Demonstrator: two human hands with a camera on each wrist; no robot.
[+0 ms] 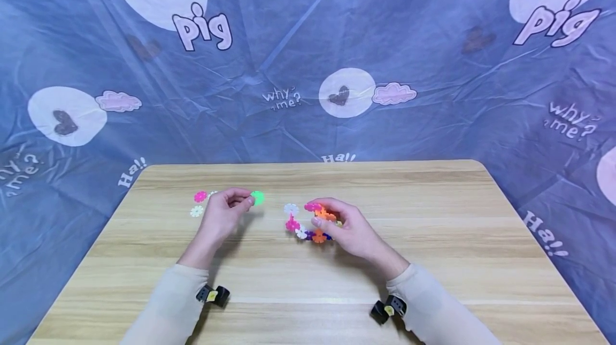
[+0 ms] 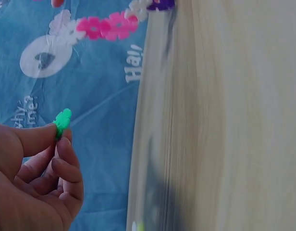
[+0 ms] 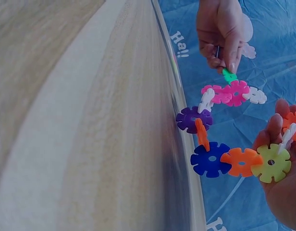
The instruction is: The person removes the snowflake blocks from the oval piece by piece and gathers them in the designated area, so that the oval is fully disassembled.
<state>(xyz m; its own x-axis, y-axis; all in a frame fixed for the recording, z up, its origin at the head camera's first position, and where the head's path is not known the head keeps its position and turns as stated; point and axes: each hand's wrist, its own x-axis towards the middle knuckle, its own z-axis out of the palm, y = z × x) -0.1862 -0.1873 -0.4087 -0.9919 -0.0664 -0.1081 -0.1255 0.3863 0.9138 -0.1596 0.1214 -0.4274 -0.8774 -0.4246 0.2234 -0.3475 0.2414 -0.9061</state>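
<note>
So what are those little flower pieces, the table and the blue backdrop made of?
The flower pieces look like smooth plastic: even, bright colours and clean-cut slots. The table could be wood or laminate, smooth, with pale streaky grain. The blue backdrop seems to be printed fabric, perhaps slightly shiny, judging by its creases.

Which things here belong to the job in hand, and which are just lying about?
Seemingly part of the job:
green flower-shaped disc, pinched in the left grip
chain of linked flower-shaped discs, held in the right grip

Lying about, perhaps as spares:
loose pink disc, on the wooden table
loose white disc, beside it
</note>
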